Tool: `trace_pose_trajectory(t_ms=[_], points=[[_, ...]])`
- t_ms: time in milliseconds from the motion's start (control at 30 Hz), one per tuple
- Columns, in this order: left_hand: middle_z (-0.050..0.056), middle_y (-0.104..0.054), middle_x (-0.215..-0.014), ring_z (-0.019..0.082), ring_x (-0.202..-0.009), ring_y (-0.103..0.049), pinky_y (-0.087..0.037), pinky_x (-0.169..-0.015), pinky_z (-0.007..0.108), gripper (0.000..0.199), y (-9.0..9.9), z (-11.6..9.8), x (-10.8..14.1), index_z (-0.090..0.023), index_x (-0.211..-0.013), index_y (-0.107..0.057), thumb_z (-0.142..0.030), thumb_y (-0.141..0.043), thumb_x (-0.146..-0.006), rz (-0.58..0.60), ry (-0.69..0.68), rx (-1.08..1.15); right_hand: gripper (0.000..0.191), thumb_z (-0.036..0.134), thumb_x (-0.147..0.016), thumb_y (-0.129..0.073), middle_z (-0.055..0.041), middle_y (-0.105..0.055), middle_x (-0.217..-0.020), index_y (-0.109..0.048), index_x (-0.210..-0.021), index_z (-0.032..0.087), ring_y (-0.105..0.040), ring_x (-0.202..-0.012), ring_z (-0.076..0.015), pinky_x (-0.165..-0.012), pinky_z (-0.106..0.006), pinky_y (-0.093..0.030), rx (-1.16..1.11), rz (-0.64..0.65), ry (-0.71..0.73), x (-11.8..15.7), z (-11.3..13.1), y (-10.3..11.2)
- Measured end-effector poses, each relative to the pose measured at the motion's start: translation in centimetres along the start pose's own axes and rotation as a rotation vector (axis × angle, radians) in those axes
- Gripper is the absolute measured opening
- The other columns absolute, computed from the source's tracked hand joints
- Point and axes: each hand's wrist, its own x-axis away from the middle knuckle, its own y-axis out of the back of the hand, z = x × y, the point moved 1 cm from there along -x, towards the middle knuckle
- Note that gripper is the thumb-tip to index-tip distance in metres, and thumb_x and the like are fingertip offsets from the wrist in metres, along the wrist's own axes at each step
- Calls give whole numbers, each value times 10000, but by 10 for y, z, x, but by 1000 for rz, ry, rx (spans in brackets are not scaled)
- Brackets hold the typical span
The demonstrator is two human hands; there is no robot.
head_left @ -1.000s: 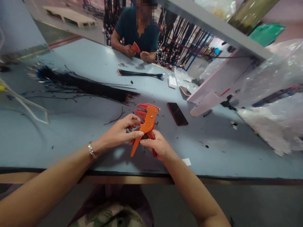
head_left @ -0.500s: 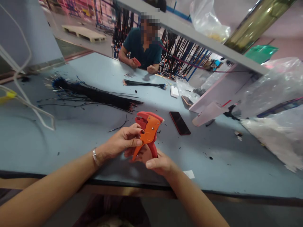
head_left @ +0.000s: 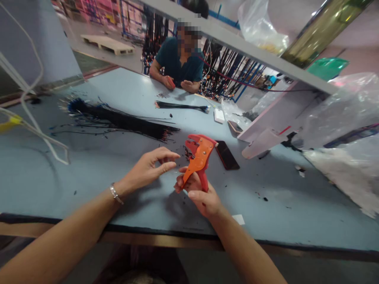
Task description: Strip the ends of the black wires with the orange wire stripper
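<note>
My right hand (head_left: 201,191) is wrapped round the handles of an orange and red wire stripper (head_left: 199,159), held up above the table with its jaws towards the upper left. Just left of the tool, my left hand (head_left: 154,165) is held in the air, thumb and fingers apart, with nothing visible between them. Beyond my hands lies a thick bundle of black wires (head_left: 124,120), blue at its left end and reddish at its right. A smaller bundle of black wires (head_left: 182,105) rests farther back.
A phone (head_left: 227,155) lies right of the tool, near a white box (head_left: 218,115). Dark scraps (head_left: 265,199) dot the blue table (head_left: 97,189). A co-worker (head_left: 180,59) sits opposite with a red object in one hand. Plastic bags (head_left: 340,118) fill the right side.
My left hand has come off the wire stripper and moved slightly left. My right hand has carried the tool a little to the right.
</note>
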Motion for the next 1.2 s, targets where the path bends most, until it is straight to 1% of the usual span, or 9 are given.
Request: trace_pose_trajectory(t_ms=[67,133,233,400,600,700,800,1000,1200], points=[[73,-683,-989,202,-892,-614,-485,-777,300,339,14,5,-5,-172,-1009,-707,-437,-556,-860,-123,44,-244,476,218,-664,-694,-32,-586,-903,-600,-1131,218,-575,-834,-203,-868,-404,-455,-46,-37,17,0,4,6],[81,-688,-985,201,-827,-603,-469,-733,303,362,27,11,-9,-164,-1023,-706,-428,-529,-850,-126,114,-428,425,206,-686,-656,-32,-589,-911,-611,-1109,222,-583,-838,-203,-868,-413,-464,-124,-86,15,-1,7,11],[92,-670,-974,209,-788,-596,-453,-732,318,404,38,19,-12,-166,-1010,-714,-469,-530,-816,5,158,-618,347,206,-694,-616,-34,-593,-893,-632,-1040,211,-584,-812,-192,-816,-386,-493,-291,-181,-12,-3,11,18],[113,-645,-1016,245,-833,-603,-445,-748,329,525,45,24,-10,-164,-1039,-692,-584,-554,-756,183,165,-757,243,183,-691,-591,-15,-564,-788,-636,-930,179,-548,-670,-142,-692,-316,-514,-470,-328,-46,-6,17,26],[113,-658,-1005,247,-851,-601,-425,-754,319,507,61,27,-10,-172,-1011,-687,-587,-534,-763,201,234,-820,260,184,-698,-557,-57,-614,-867,-628,-947,167,-600,-780,-185,-781,-371,-530,-488,-365,-58,-5,21,27],[105,-658,-979,250,-835,-604,-413,-716,314,435,62,29,-10,-181,-976,-693,-535,-566,-756,270,252,-859,279,202,-699,-550,-80,-635,-899,-631,-962,153,-618,-820,-210,-836,-411,-525,-509,-347,-105,-5,20,26],[113,-648,-988,265,-824,-613,-408,-666,314,406,54,32,-10,-179,-986,-681,-500,-577,-761,291,248,-925,300,189,-693,-544,-68,-654,-891,-625,-981,169,-630,-814,-213,-861,-435,-517,-480,-294,-132,-5,16,25],[150,-651,-988,315,-866,-634,-422,-672,357,318,33,40,-12,-157,-961,-677,-327,-424,-870,155,235,-1050,423,195,-694,-559,-63,-680,-957,-594,-1115,175,-651,-806,-206,-816,-421,-521,-275,-23,-193,-2,8,16],[184,-639,-970,344,-936,-617,-460,-712,392,275,26,45,-14,-144,-909,-652,-220,-390,-871,86,154,-1124,485,162,-637,-656,-55,-683,-960,-604,-1119,177,-642,-792,-197,-771,-368,-514,-121,69,-221,-1,5,12]])
